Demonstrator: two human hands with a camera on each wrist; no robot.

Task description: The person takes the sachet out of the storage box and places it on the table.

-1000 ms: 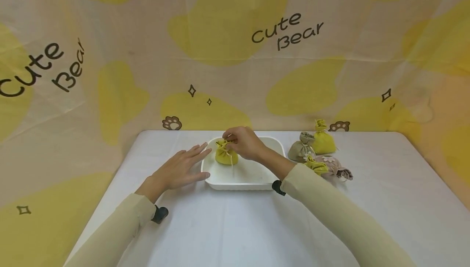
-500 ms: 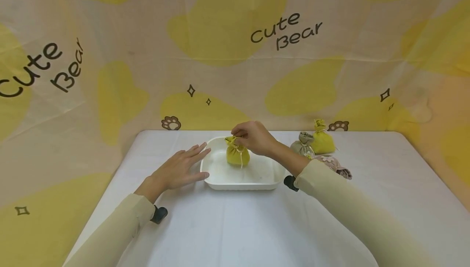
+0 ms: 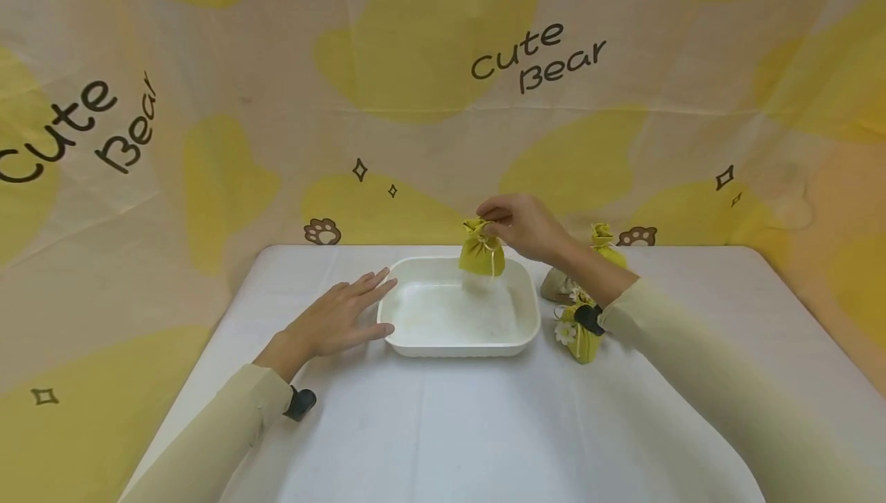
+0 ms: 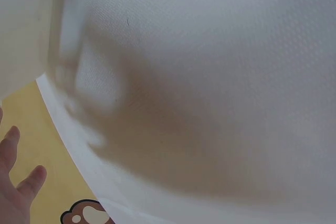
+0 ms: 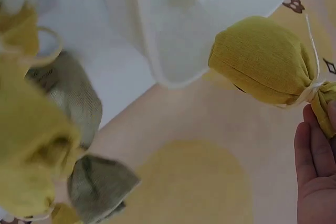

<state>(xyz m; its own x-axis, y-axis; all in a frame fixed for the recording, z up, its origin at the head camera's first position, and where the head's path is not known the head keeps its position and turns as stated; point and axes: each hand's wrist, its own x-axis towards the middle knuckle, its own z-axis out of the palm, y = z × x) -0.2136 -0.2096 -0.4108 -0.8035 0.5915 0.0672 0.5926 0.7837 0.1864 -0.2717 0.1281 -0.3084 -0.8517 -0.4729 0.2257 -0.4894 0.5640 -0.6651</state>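
Note:
My right hand (image 3: 529, 228) pinches a yellow drawstring pouch (image 3: 482, 255) by its gathered neck, above the far right part of a white tray (image 3: 457, 350). In the right wrist view, the pouch (image 5: 262, 61) hangs from the fingertips with its pale cord tied round the neck. My left hand (image 3: 339, 317) is spread flat, thumb and fingertips at the tray's left rim. Only some fingers (image 4: 32, 182) of it show in the left wrist view. No pouch lies inside the tray.
Right of the tray stand a yellow pouch with a white flower (image 3: 584, 343), a grey-green pouch (image 3: 555, 286) and a taller yellow pouch (image 3: 612, 254), partly hidden by my right arm. A patterned cloth (image 3: 415, 141) rises behind the white table (image 3: 443, 434).
My right hand has lifted the yellow pouch out of the tray and carried it up and to the right. The left hand has stayed at the rim.

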